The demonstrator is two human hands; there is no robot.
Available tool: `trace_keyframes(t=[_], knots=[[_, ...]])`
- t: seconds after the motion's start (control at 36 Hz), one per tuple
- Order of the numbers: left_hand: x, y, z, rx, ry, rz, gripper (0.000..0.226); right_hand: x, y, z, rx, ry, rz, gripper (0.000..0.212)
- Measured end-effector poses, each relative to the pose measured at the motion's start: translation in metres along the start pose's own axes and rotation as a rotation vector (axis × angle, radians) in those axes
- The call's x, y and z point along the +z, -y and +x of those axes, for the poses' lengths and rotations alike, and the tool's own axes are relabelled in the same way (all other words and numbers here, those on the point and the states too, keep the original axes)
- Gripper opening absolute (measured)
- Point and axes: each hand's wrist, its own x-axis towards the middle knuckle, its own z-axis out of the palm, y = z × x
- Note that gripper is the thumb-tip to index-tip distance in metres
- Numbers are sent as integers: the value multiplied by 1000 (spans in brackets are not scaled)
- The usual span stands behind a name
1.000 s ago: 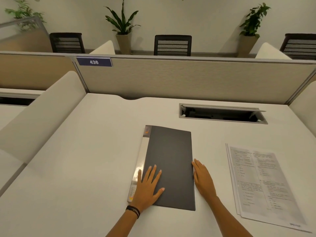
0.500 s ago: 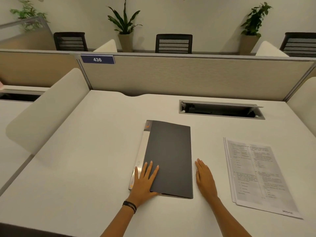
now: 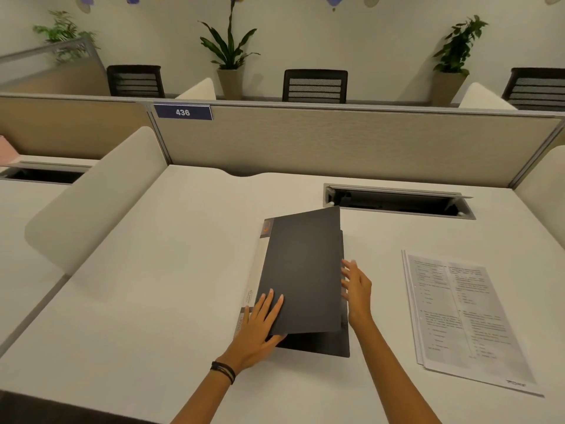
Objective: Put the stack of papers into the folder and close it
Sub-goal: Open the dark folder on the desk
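Note:
A dark grey folder [image 3: 302,270] with a pale spine lies in the middle of the white desk [image 3: 171,270]. Its front cover is raised a little along the right and near edges, and the back cover shows underneath. My left hand [image 3: 260,328] is at the cover's near left corner, fingers on top and thumb under the lifted edge. Fingers spread, my right hand [image 3: 357,292] touches the cover's right edge. The stack of printed papers [image 3: 458,313] lies flat to the right of the folder, apart from both hands.
An open cable hatch [image 3: 397,201] is set into the desk behind the folder. A beige partition [image 3: 336,142] closes the far side, and a rounded white divider [image 3: 91,203] stands on the left. Chairs and potted plants stand beyond the partition.
The folder's front cover has come up from flat, hinging at the spine. My right hand moved from the desk up to the cover's right edge. My left thumb slipped under the cover.

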Motion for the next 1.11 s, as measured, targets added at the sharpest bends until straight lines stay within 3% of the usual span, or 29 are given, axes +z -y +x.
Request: trace_keyframes(t=[0.17,0.28,0.39,0.56,0.64,0.75,0.92,1.11], knots=[[-3,-4,-3,-20,16,-45,85,10,28,4,-39,81,-329,40],[-20,-2,-1,1,196,-88,101,8,38,2,-121,89,-431,39],[-57,-2,-2,-14,299,-323,82,13,54,-7,-213,88,-454,37],[-116,-27,8,-29,70,-524,42,46,76,-34,-353,232,-394,33],[-145,-41,13,-12,-2,-560,49,67,78,-52,-419,399,-354,31],[-179,-50,14,-43,-39,-547,62,88,68,-65,-556,585,-501,39],[-210,-24,6,-126,-151,-294,57,104,39,-69,-592,871,-675,42],[-226,28,-11,-247,-329,-134,42,94,-5,-52,-453,917,-924,37]])
